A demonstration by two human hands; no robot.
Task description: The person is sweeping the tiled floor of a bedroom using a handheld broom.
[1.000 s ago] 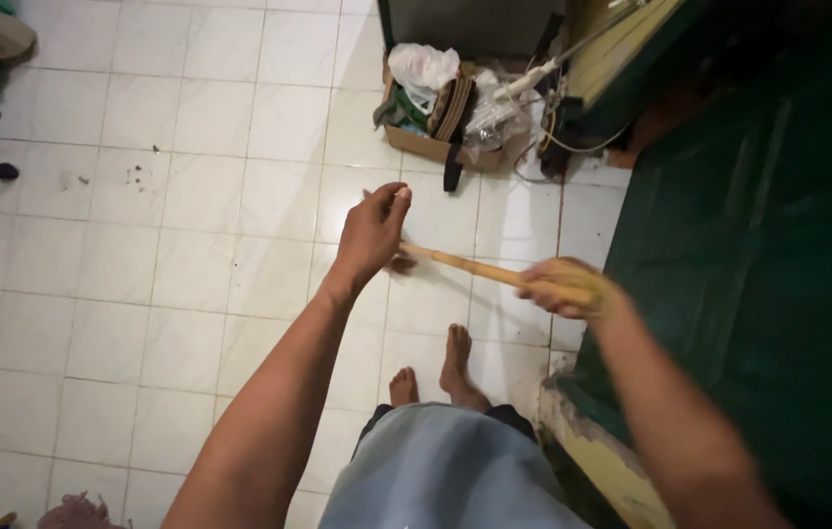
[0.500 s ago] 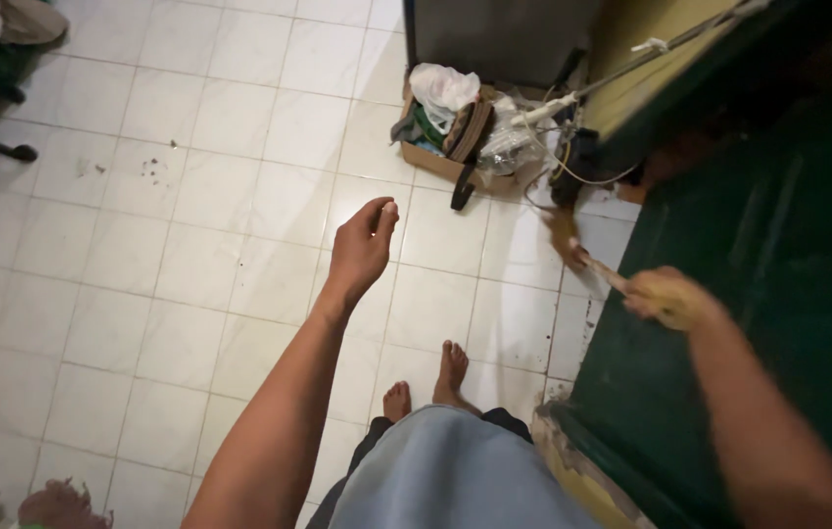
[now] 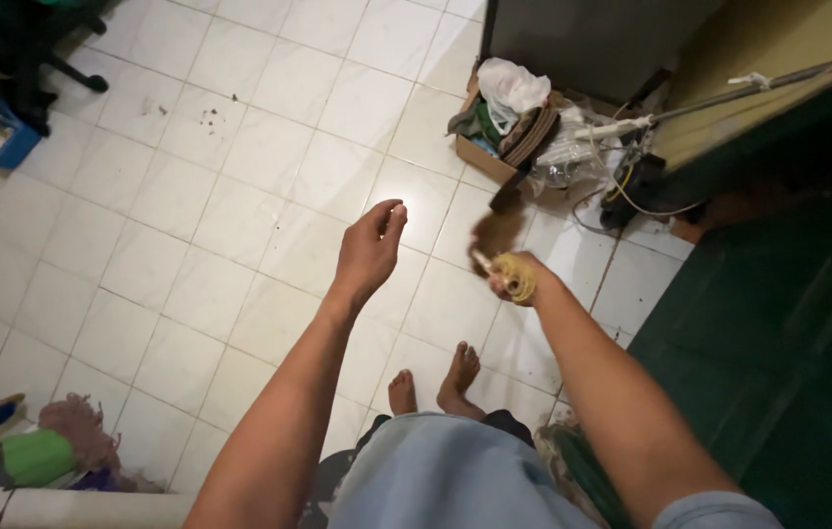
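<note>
Head view, looking down at white tiled floor [image 3: 190,235].

Right hand [image 3: 516,275]: clenched round the near end of a short tan stick [image 3: 482,260]. The stick is blurred and foreshortened, pointing toward 11 o'clock from the fist; a brownish smear at its far end, so the tip cannot be made out. Right forearm runs in from 5 o'clock, wrist held over the tiles at the edge of the dark green mat [image 3: 788,392].

Left hand [image 3: 369,247]: released, holding nothing, fingers loosely curled and together, thumb alongside. Arm stretched out from 6 o'clock, hand hanging above the floor at about 9 o'clock of the right fist, near but apart from the stick.

Bare feet [image 3: 435,377] stand on tile directly below both hands.

Judgement: the step in hand looks like a swing or flick of the stick in mid-air, right hand only. A next move would call for steadying the stick so its far end can be seen, and keeping it off the cardboard box [image 3: 494,152] of bags and the tangled cables [image 3: 621,186] at 12 to 1 o'clock.

Small dark specks [image 3: 210,116] lie at 10 o'clock, well apart.
</note>
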